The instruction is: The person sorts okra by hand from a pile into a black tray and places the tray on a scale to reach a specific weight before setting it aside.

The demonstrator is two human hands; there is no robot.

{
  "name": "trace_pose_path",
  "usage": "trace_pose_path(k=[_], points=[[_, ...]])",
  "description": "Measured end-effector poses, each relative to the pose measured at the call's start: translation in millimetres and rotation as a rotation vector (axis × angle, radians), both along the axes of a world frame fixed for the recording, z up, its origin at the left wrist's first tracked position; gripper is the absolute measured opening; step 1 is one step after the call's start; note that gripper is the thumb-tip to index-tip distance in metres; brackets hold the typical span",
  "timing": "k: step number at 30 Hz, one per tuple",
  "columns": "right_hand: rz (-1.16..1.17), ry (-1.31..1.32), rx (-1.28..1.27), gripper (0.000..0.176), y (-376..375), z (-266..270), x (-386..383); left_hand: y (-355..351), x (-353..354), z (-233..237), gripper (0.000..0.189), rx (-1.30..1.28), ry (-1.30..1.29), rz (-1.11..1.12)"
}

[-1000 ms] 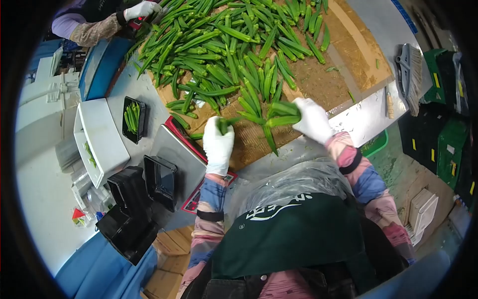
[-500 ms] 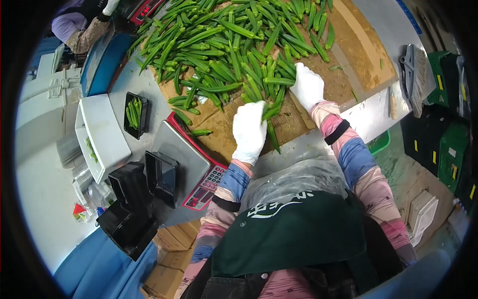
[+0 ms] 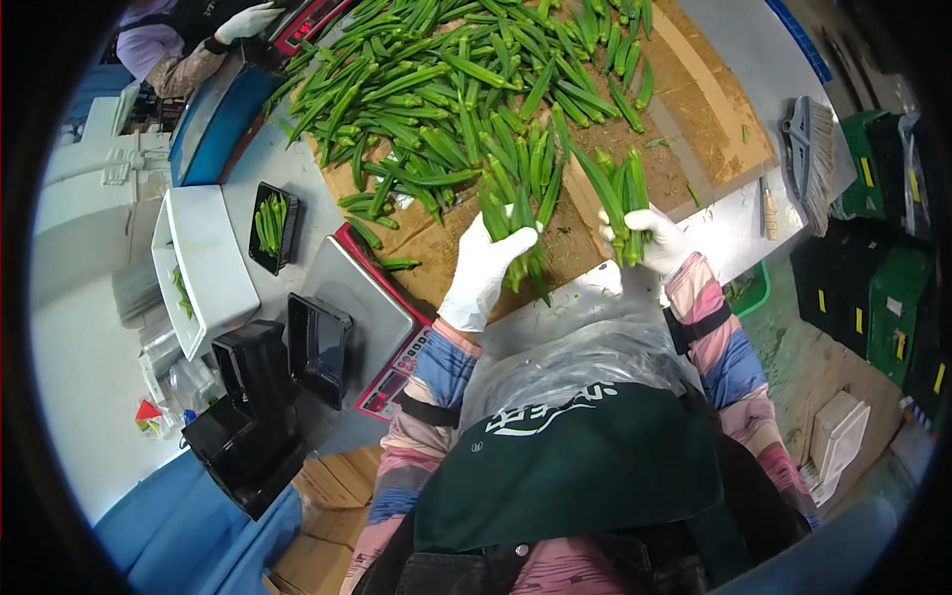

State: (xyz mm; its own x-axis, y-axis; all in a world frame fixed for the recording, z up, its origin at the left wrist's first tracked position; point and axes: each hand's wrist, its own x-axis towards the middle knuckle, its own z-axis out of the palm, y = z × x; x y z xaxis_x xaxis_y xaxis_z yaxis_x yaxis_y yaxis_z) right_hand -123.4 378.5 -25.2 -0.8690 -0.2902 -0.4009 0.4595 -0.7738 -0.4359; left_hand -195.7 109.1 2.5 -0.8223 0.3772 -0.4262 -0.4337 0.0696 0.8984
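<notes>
- White-gloved left hand (image 3: 483,268) is closed round a bunch of okra pods (image 3: 516,220), low over the cardboard (image 3: 709,119).
- Right hand (image 3: 654,243), just beside it, is clamped on a second bunch (image 3: 617,193), tips upward.
- Beyond both hands, a heap of loose okra (image 3: 446,79) covers the desk (image 3: 729,223); most looks unpacked.
- Left of the left hand, a black tray (image 3: 317,347) on the scale (image 3: 362,293) is empty; farther left, a filled tray (image 3: 268,223) holds pods.

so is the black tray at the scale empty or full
Empty: the black tray at the scale shows only its bare dark inside, with nothing in it.
</notes>
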Motion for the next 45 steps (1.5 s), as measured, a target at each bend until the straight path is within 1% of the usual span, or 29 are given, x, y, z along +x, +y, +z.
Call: trace_pose_path(k=[1, 2, 3, 5, 6, 8, 9, 10, 11, 12, 13, 14, 17, 18, 21, 22, 25, 28, 31, 32, 35, 37, 38, 39, 41, 43, 44, 45], points=[[0.001, 0.002, -0.035, 0.045, -6, 6, 4, 1, 5, 14, 0.038, 0.134, -0.113, 0.010], [0.007, -0.022, 0.093, 0.046, -11, 14, 7, 2, 12, 23, 0.042, 0.223, -0.227, 0.033], [0.036, 0.007, 0.212, 0.046, -16, 17, 8, 3, 19, 25, 0.043, 0.308, -0.301, 0.054], [0.088, 0.066, 0.453, 0.045, -25, 21, 10, 3, 29, 33, 0.043, 0.419, -0.382, 0.102], [0.064, 0.097, 0.548, 0.042, -29, 24, 12, 0, 32, 34, 0.042, 0.411, -0.376, 0.131], [-0.048, 0.099, 0.678, 0.040, -36, 52, 15, -7, 38, 31, 0.039, 0.396, -0.367, 0.189], [-0.106, 0.099, 0.744, 0.039, -37, 62, 17, -12, 38, 25, 0.039, 0.305, -0.306, 0.185], [-0.127, 0.049, 0.921, 0.043, -38, 54, 17, -17, 37, 17, 0.038, 0.216, -0.244, 0.181], [-0.003, 0.100, 1.211, 0.043, -51, 48, 22, -20, 37, 12, 0.038, 0.125, -0.183, 0.178], [0.130, 0.151, 1.497, 0.044, -74, 49, 28, -9, 43, 21, 0.035, 0.002, -0.084, 0.073], [0.265, 0.204, 1.782, 0.045, -93, 50, 31, 4, 54, 10, 0.034, 0.078, 0.043, 0.074], [0.238, 0.130, 1.653, 0.047, -103, 48, 35, 4, 53, 10, 0.036, 0.140, 0.011, 0.093], [0.064, 0.157, 1.074, 0.052, -88, 38, 43, -6, 55, 21, 0.040, 0.308, -0.167, 0.098], [0.068, 0.155, 1.010, 0.052, -85, 47, 44, -14, 59, 28, 0.042, 0.354, -0.244, 0.086], [-0.017, 0.127, 0.630, 0.049, -81, 58, 52, -32, 66, 40, 0.043, 0.446, -0.376, 0.165], [0.069, 0.082, 0.609, 0.046, -76, 58, 53, -37, 69, 45, 0.044, 0.462, -0.384, 0.192], [0.091, 0.087, 0.606, 0.045, -78, 51, 57, -48, 76, 38, 0.044, 0.497, -0.417, 0.232], [0.012, 0.225, 0.809, 0.042, -97, 56, 54, -44, 82, 38, 0.042, 0.510, -0.406, 0.267], [0.115, 0.196, 0.966, 0.042, -111, 67, 53, -37, 88, 44, 0.040, 0.540, -0.399, 0.210], [0.138, 0.165, 0.934, 0.050, -113, 66, 53, -39, 89, 42, 0.039, 0.564, -0.383, 0.199], [0.116, 0.151, 0.808, 0.053, -115, 68, 54, -48, 87, 42, 0.040, 0.615, -0.392, 0.138], [0.124, 0.212, 0.906, 0.057, -111, 72, 59, -51, 91, 32, 0.042, 0.606, -0.413, 0.210], [0.126, 0.241, 0.956, 0.058, -106, 74, 62, -51, 91, 29, 0.044, 0.601, -0.424, 0.243], [0.138, 0.217, 0.968, 0.059, -93, 78, 68, -54, 92, 31, 0.045, 0.591, -0.405, 0.249], [0.157, 0.163, 0.996, 0.061, -44, 85, 92, -66, 91, 36, 0.047, 0.574, -0.370, 0.256], [0.236, 0.047, 1.086, 0.061, 15, 86, 125, -79, 88, 32, 0.046, 0.573, -0.351, 0.299], [0.295, -0.012, 1.369, 0.060, 47, 80, 148, -85, 87, 28, 0.046, 0.584, -0.361, 0.321], [0.354, -0.074, 1.650, 0.059, 59, 84, 157, -88, 85, 27, 0.045, 0.594, -0.371, 0.345]])
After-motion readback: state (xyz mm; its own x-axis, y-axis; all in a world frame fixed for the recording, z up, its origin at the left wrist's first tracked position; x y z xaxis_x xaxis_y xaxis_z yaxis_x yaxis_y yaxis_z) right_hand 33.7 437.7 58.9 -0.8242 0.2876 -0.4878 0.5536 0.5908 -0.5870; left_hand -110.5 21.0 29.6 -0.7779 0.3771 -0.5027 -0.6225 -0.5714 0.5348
